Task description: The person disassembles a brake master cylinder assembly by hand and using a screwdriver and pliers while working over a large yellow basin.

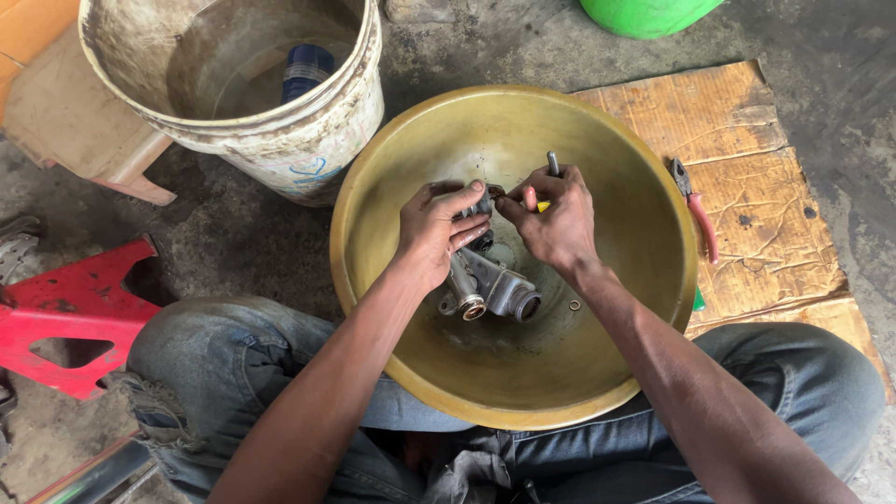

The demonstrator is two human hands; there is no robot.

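A grey metal engine part [492, 287] with round ports lies in the bottom of a large yellow-green basin [644, 201] between my knees. My left hand [436, 229] grips the top of that part. My right hand [555, 217] is closed around a tool with a yellow and red handle and a metal shaft [553, 164], its tip meeting the part near my left fingers. A small metal ring [574, 304] lies loose on the basin floor.
A dirty white bucket [280, 140] holding a blue can [306, 67] stands at the upper left. Red-handled pliers [695, 205] rest on cardboard [765, 215] to the right. A red metal stand [75, 308] sits at left, a green tub [649, 14] at top.
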